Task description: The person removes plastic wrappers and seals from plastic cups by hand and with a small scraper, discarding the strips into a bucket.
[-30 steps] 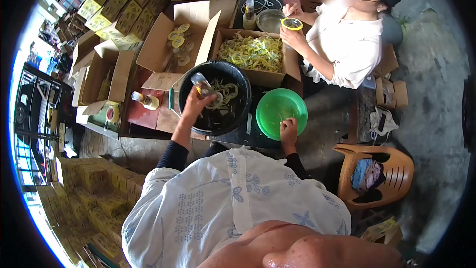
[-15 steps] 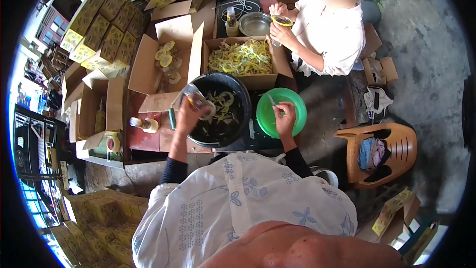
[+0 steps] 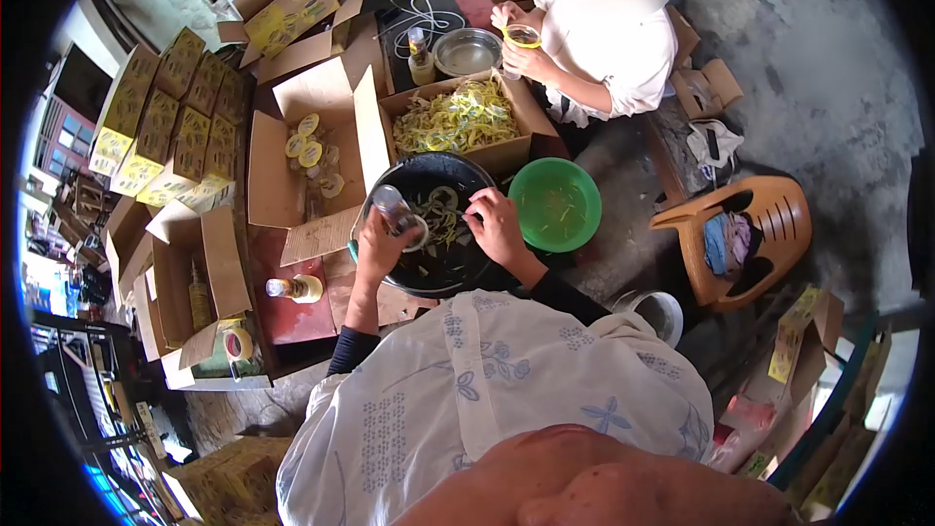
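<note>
My left hand [image 3: 380,245] is wrapped round a clear plastic cup [image 3: 392,206], tilted over the black bucket [image 3: 466,168]. The cup's pale rim faces the bucket's middle. My right hand [image 3: 499,226] is over the bucket's right side with thumb and fingers pinched together; what they hold, if anything, is too small to make out. Yellowish ring-shaped strips [image 3: 443,224] lie in the bucket between my hands. Right of the bucket stands a green basin [image 3: 591,197] with thin yellow scraps in its bottom.
A carton of yellow strips [image 3: 453,117] and a carton of lidded cups [image 3: 310,151] stand behind the bucket. A bottle [image 3: 297,288] lies on the left. Opposite, another person [image 3: 609,39] holds a yellow-rimmed cup. An orange chair [image 3: 779,234] stands at right.
My right hand has moved left from the green basin to the bucket; the pale thin piece in its fingers no longer shows. My left hand still holds the cup. The view has shifted.
</note>
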`<act>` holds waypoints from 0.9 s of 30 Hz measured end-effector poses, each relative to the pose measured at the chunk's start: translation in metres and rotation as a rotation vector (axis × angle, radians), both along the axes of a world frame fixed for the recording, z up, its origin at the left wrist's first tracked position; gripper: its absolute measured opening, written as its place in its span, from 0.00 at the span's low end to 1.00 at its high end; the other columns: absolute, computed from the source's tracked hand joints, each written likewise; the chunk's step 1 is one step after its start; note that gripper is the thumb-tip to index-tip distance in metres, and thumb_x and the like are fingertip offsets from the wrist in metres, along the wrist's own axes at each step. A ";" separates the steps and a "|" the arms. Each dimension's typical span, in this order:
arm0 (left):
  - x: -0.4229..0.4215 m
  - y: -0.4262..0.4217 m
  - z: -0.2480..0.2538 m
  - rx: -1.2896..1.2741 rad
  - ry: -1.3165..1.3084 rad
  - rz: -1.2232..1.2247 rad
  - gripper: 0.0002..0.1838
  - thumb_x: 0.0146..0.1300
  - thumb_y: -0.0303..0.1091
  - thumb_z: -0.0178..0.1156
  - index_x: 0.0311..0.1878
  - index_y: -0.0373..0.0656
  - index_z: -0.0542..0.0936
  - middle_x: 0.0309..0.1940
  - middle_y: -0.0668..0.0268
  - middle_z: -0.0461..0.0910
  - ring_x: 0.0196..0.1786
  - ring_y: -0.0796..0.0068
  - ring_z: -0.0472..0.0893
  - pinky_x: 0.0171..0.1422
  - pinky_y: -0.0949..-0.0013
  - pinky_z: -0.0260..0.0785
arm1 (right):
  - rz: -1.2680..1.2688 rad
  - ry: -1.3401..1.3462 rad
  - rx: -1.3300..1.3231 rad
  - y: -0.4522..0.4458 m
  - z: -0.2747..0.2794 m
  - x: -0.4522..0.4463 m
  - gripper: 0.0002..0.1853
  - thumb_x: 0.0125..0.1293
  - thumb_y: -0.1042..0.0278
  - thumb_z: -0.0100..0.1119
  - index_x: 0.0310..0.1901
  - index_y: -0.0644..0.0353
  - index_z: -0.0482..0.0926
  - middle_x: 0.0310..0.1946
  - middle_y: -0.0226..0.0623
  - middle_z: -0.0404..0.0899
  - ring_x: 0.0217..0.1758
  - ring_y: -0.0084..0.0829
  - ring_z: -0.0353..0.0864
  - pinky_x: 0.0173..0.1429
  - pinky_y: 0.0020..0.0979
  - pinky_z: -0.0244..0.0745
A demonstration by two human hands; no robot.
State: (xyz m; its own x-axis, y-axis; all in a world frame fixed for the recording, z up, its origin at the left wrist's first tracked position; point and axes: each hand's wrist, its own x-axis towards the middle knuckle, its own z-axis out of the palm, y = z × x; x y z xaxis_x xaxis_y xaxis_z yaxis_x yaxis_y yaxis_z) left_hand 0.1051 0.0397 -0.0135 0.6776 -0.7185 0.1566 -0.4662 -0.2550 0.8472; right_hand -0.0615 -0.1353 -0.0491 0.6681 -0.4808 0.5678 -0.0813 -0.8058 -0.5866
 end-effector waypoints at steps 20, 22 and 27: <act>0.018 0.067 0.035 -0.142 -0.023 -0.048 0.30 0.51 0.40 0.78 0.54 0.39 0.75 0.45 0.56 0.83 0.48 0.59 0.84 0.55 0.59 0.74 | -0.126 0.192 -0.158 0.023 -0.011 0.005 0.05 0.51 0.73 0.69 0.29 0.55 0.81 0.38 0.33 0.79 0.45 0.40 0.79 0.56 0.40 0.66; 0.024 0.084 0.036 -0.170 -0.057 0.015 0.28 0.51 0.39 0.78 0.50 0.39 0.76 0.44 0.56 0.82 0.46 0.60 0.83 0.54 0.60 0.74 | -0.141 0.220 -0.156 0.023 -0.013 0.005 0.06 0.52 0.72 0.70 0.30 0.56 0.81 0.39 0.33 0.79 0.46 0.40 0.78 0.56 0.40 0.66; 0.054 0.135 0.010 -0.393 0.073 0.254 0.25 0.53 0.29 0.75 0.52 0.38 0.74 0.44 0.60 0.82 0.47 0.71 0.81 0.54 0.65 0.75 | -0.153 0.251 -0.159 0.022 -0.016 0.006 0.07 0.53 0.71 0.70 0.31 0.55 0.80 0.39 0.31 0.79 0.47 0.39 0.78 0.57 0.39 0.67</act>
State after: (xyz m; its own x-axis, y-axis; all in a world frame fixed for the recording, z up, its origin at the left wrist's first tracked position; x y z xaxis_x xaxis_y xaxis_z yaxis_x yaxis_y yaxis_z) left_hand 0.1594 0.1746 -0.0037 0.8433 -0.4249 0.3290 -0.3665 -0.0070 0.9304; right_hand -0.0558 -0.1131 -0.0652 0.7236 -0.5051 0.4704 -0.3345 -0.8527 -0.4012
